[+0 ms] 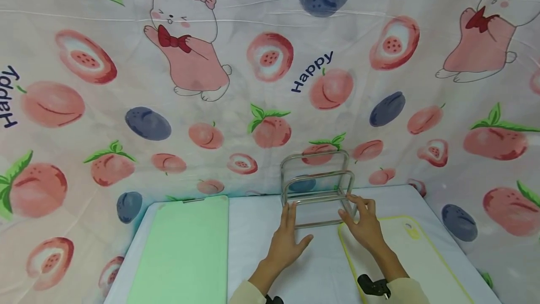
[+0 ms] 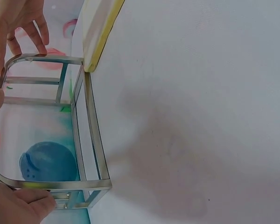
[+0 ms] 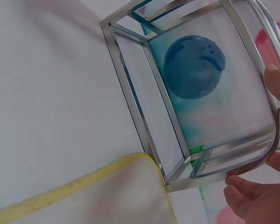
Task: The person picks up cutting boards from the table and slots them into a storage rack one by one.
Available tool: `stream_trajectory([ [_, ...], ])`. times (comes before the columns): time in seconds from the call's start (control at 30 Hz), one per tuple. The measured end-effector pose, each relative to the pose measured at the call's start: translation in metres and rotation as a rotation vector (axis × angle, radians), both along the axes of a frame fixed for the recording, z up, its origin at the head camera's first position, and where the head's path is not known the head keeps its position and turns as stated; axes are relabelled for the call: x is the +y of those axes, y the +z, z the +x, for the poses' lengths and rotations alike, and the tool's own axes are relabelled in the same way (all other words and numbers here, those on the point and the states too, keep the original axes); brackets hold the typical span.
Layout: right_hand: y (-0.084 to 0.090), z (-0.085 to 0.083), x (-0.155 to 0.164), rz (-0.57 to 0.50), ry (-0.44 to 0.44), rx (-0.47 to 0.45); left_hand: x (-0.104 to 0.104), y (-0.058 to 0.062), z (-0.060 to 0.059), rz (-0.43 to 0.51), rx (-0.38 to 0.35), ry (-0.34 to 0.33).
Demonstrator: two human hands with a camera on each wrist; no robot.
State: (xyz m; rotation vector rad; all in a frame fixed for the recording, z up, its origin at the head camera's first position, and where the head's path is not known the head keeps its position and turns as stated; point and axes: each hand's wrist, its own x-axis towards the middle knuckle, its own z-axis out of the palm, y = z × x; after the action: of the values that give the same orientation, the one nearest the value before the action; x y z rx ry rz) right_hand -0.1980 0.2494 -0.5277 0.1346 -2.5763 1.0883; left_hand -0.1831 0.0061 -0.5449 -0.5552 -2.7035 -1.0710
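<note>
Both hands rest on a metal wire rack (image 1: 317,190) that stands upright on the white table (image 1: 261,219), near its far edge and close to the printed cloth backdrop (image 1: 270,60). The left hand (image 1: 288,238) lies with fairly straight fingers along the rack's left end, fingertips touching the lower bar. The right hand (image 1: 366,224) is at the rack's right end, its fingers bent lightly round the frame there; in the right wrist view the thumb and fingertips sit on the curved corner of the rack. A yellow-rimmed white cutting board (image 1: 415,257) lies flat under the right forearm, its near corner just touching the rack's base. A green cutting board (image 1: 185,252) lies flat well to the left.
</note>
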Motion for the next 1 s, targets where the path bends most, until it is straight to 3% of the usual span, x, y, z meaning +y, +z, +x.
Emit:
stream_trajectory([
  [0.5, 0.001, 0.001, -0.014, -0.021, 0.031, -0.011, -0.015, -0.002, 0.004, 0.038, -0.059, 0.021],
  [1.0, -0.002, 0.0, -0.026, -0.013, 0.034, 0.024, -0.027, 0.0, 0.011, 0.056, -0.044, 0.031],
])
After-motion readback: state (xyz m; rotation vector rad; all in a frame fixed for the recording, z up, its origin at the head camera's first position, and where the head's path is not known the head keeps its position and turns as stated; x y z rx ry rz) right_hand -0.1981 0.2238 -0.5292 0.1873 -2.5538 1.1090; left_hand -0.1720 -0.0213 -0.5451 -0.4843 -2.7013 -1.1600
